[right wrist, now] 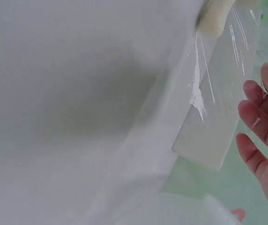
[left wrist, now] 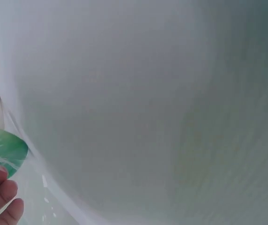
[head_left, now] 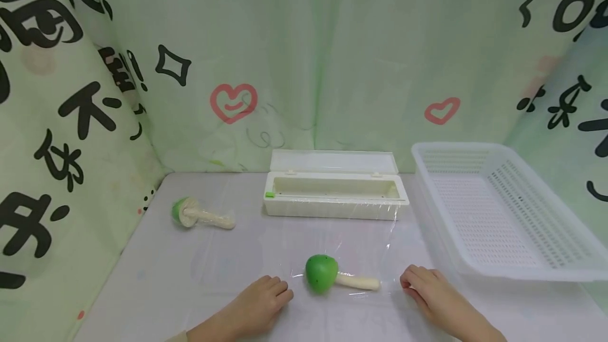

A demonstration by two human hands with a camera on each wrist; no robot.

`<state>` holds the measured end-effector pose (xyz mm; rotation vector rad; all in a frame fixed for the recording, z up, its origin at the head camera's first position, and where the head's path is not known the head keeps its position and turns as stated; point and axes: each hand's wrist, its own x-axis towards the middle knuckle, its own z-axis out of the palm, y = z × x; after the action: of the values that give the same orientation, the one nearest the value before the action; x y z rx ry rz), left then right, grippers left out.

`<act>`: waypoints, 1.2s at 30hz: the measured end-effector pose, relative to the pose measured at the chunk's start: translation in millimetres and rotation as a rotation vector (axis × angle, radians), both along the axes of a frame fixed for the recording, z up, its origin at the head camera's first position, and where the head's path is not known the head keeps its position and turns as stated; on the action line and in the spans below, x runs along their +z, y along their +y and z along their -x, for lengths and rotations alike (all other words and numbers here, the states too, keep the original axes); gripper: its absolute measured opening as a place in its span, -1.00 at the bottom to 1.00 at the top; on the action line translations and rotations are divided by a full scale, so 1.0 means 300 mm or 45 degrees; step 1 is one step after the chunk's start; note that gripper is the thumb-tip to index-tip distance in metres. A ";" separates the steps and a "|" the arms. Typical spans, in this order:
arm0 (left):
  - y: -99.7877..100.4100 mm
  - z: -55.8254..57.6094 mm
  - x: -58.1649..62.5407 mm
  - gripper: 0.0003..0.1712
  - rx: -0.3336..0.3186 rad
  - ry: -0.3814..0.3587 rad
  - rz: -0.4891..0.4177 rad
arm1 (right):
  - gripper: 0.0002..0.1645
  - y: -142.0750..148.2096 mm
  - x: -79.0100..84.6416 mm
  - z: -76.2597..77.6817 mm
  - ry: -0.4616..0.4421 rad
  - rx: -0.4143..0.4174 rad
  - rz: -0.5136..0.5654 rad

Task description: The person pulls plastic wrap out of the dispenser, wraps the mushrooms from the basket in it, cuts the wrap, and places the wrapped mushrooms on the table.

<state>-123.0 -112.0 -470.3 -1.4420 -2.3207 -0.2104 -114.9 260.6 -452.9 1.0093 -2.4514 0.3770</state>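
A toy mushroom with a round green cap and cream stem lies on its side at the front of the table, its stem pointing right. Clear cling film stretches over and around it, showing as shiny creases. My left hand is left of the cap, pinching the film with curled fingers. To the right of the stem's end, my right hand grips the film between thumb and fingers. Behind the mushroom stands a long white film box, lid raised, a small green slider at its left end.
A second green-capped mushroom lies at the back left, with shiny clear film about its stem. On the right sits a large white perforated basket. Pale green printed curtains close off the back and both sides of the white-covered table.
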 end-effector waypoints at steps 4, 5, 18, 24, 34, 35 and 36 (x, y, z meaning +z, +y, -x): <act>0.004 0.032 0.012 -0.60 0.060 0.092 -0.066 | -0.49 -0.011 0.016 0.035 0.012 -0.050 0.010; 0.005 0.040 0.016 -0.68 0.081 0.105 -0.071 | -0.48 -0.013 0.018 0.044 0.012 -0.063 0.002; 0.032 0.163 0.060 -0.94 0.344 0.007 -0.090 | -0.72 -0.026 0.015 0.153 -0.107 -0.152 -0.052; 0.056 0.229 0.057 -0.95 0.411 0.012 -0.075 | -0.79 -0.032 0.006 0.201 -0.201 -0.207 -0.124; 0.103 0.330 0.026 -0.90 0.511 0.059 -0.011 | -0.76 -0.040 -0.011 0.249 -0.310 -0.252 -0.246; 0.108 0.338 0.023 -0.90 0.521 0.066 -0.006 | -0.76 -0.039 -0.014 0.252 -0.321 -0.252 -0.253; 0.113 0.347 0.018 -0.90 0.531 0.073 0.003 | -0.76 -0.039 -0.017 0.254 -0.327 -0.252 -0.260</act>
<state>-227.0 -78.1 -464.9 -0.9198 -2.5066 -0.0460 -191.2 249.0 -458.1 0.8292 -2.8398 0.2031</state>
